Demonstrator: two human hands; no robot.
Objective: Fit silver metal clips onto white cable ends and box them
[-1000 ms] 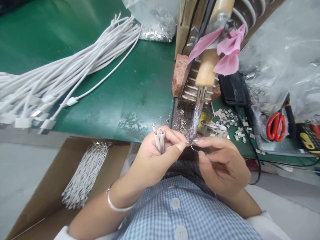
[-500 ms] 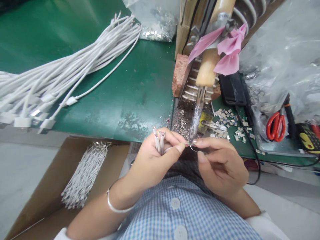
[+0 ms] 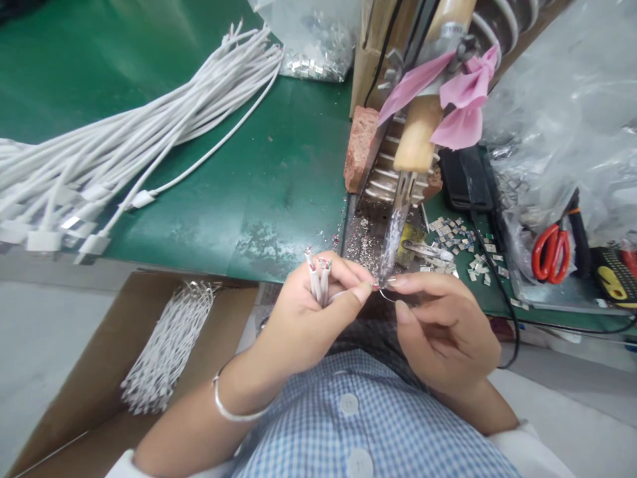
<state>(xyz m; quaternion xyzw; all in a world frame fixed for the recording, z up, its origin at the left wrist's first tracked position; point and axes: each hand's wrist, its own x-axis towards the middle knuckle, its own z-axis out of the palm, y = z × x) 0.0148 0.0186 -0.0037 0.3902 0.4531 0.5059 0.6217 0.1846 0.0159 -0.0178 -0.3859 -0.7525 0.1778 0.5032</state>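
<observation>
My left hand (image 3: 318, 312) is closed around several white cables (image 3: 318, 282), whose stripped ends with red and white wires stick up between the fingers. Thumb and forefinger pinch another cable's wire end right by the tip of a soldering iron (image 3: 394, 232). From the other side, my right hand (image 3: 442, 325) is curled in a pinch, with a thin curved solder wire (image 3: 387, 297) running from its fingers to the iron's tip. Its forefinger reaches a tiny metal piece at the tip; the fingers partly hide it. The iron, with a wooden handle (image 3: 418, 133), is fixed pointing down.
White cables (image 3: 174, 126) lie on the green table (image 3: 279, 179) at left, near a bag of metal parts (image 3: 318, 56). A cardboard box (image 3: 107, 325) holds more cables. At right are small connector boards (image 3: 445, 232), tweezers (image 3: 428, 251), red-handled pliers (image 3: 551, 252) and a brick (image 3: 361, 149).
Both hands keep almost the same pose at the iron's tip. The whole view has shifted slightly; nothing is visibly let go or picked up.
</observation>
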